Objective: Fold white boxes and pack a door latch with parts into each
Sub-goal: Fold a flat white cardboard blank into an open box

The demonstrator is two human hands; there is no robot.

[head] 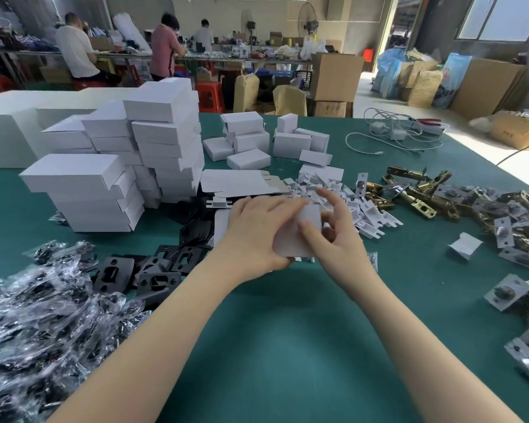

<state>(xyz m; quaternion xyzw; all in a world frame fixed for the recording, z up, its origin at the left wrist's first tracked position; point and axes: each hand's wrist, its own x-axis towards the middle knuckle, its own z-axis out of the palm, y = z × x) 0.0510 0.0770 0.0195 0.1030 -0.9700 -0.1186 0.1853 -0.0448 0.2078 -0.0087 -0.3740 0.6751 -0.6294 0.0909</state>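
Both hands on one white box [300, 236], held just above the green table [272, 346]. Left hand [257, 236] wraps its left side, fingers curled over the top. Right hand [333, 227] pinches the right end, thumb across the face, index raised. Box looks closed, slightly blurred. Beyond: flat blanks [239, 183], stacked folded boxes [165, 141].
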